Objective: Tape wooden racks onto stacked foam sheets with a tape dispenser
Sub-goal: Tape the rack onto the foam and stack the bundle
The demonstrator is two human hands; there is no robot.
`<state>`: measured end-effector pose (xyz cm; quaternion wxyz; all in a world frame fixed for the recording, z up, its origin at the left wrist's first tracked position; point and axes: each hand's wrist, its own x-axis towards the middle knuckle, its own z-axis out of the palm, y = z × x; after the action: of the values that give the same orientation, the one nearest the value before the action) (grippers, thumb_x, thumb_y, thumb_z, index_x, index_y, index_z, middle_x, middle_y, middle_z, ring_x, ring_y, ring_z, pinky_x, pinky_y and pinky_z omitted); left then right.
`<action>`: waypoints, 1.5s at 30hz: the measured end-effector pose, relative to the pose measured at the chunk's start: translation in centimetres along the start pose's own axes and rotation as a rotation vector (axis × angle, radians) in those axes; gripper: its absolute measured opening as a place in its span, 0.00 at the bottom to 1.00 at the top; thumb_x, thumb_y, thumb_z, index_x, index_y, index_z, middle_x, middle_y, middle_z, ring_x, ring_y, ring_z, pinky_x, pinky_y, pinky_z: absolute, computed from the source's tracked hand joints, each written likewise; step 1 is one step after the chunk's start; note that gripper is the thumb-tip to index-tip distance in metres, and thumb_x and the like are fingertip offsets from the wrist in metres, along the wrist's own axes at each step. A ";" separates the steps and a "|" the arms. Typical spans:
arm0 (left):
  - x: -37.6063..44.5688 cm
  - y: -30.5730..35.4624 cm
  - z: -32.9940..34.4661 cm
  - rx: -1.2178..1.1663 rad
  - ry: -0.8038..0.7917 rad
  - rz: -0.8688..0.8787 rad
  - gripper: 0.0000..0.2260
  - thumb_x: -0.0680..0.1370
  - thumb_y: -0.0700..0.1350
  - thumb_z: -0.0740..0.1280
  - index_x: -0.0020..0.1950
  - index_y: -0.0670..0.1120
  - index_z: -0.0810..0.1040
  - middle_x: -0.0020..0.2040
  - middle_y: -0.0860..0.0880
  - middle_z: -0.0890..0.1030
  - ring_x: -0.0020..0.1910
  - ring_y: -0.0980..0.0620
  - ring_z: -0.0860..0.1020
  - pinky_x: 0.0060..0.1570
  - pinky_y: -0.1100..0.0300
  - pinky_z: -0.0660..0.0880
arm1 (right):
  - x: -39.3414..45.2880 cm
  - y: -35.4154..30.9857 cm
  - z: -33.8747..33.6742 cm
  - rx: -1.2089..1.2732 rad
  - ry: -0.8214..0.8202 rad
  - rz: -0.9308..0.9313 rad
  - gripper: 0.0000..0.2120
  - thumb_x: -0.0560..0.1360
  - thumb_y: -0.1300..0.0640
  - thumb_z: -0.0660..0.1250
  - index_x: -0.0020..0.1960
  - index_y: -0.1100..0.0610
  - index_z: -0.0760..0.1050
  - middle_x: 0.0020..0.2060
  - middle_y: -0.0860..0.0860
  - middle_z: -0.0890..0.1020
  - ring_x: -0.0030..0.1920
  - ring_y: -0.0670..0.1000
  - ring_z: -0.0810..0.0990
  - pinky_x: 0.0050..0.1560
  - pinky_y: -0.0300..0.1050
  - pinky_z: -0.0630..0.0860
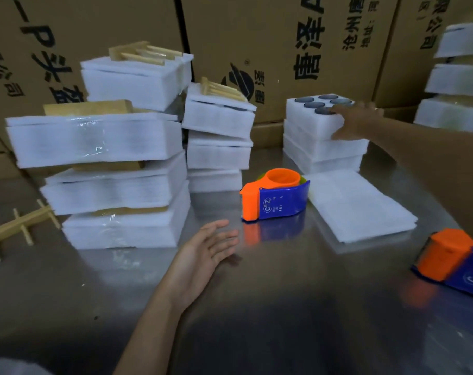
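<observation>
Foam bundles point(94, 139) with wooden racks taped on are already piled up at left, but the right hand point(357, 117) is only now grasping the next foam stack point(319, 131), left hand point(208, 253) open and empty, tape dispenser point(275, 196) sitting untouched between them.

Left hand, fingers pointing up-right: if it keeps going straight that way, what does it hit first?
Most likely the tape dispenser. The left hand is open above the table, fingers aimed at the dispenser's orange end, nothing between them. Hand height is unclear, so it might pass over.
</observation>
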<state>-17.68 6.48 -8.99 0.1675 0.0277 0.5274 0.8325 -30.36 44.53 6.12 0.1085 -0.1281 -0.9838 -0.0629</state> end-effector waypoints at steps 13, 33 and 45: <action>0.0 0.0 0.0 0.025 0.020 0.028 0.13 0.83 0.44 0.58 0.61 0.41 0.77 0.52 0.38 0.84 0.53 0.45 0.83 0.52 0.55 0.77 | -10.9 -3.8 -2.6 0.312 0.555 -0.066 0.26 0.71 0.47 0.70 0.68 0.43 0.67 0.59 0.59 0.69 0.66 0.61 0.65 0.70 0.68 0.52; -3.4 -1.0 3.3 0.382 0.154 0.270 0.20 0.78 0.41 0.69 0.69 0.41 0.71 0.58 0.42 0.81 0.50 0.49 0.81 0.49 0.57 0.78 | -39.7 -12.1 4.7 0.541 0.253 -0.440 0.25 0.70 0.39 0.67 0.66 0.36 0.69 0.48 0.43 0.65 0.56 0.45 0.69 0.66 0.43 0.56; -3.1 -1.0 3.2 0.450 0.171 0.268 0.27 0.78 0.44 0.70 0.76 0.50 0.65 0.63 0.54 0.77 0.57 0.58 0.78 0.46 0.69 0.73 | -25.5 -6.5 3.5 0.372 -0.097 0.106 0.41 0.76 0.46 0.66 0.79 0.53 0.45 0.79 0.55 0.50 0.78 0.58 0.50 0.75 0.55 0.51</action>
<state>-13.78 8.65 -8.06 0.0003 0.0635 0.7030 0.7083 -8.70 32.80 -3.79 0.0859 -0.1605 -0.9744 0.1319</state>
